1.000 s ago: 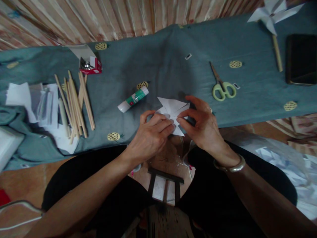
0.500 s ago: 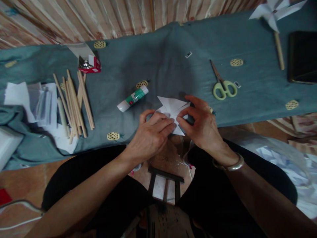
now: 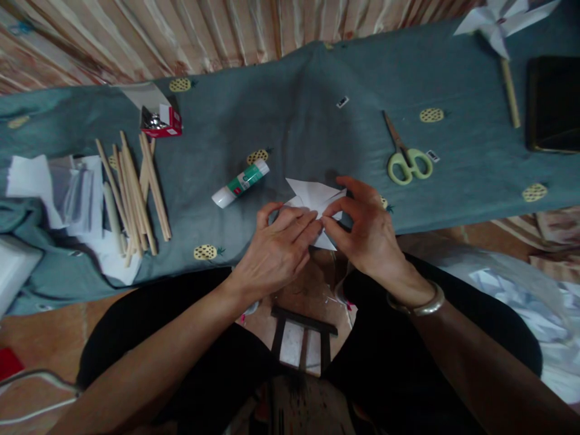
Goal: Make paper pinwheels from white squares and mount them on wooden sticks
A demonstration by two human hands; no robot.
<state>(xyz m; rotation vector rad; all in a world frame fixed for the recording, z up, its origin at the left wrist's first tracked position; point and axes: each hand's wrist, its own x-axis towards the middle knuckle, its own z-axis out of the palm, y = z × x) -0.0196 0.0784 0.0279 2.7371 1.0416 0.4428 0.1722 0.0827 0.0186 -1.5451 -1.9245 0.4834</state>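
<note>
Right at the middle of the near edge of the table (image 3: 290, 112), a folded white paper (image 3: 317, 193) is being worked by two hands. It is held down under the bunched fingers of the left hand (image 3: 277, 244), whose thumb is out of sight; by the right hand (image 3: 368, 226), a flap near the middle is pinched between thumb and forefinger. Whether the sheet is propped on the edge or held just above it cannot be told.

Tense stuff, this! If the right pinch is eased too soon, the flap could spring back. If it is pulled hard, a cut could be torn further toward the centre. Should the left hand be lifted, the sheet, with its lower corner poking past the edge, could be lost to the floor. The glue stick (image 3: 240, 183), lying on its side, could be set rolling by a tug on the cloth.

Now the count: one sheet in hand, one glue stick left of it, one pair of scissors (image 3: 405, 154) to the right, one paper pinwheel (image 3: 498, 27) by the far right corner, one dark flat device (image 3: 553, 106) at the right end. Toward the left end, one small red box (image 3: 162, 122) is seen open near the far edge; below it, roughly nine wooden sticks (image 3: 133, 193) are heaped, too overlapped for certainty.
</note>
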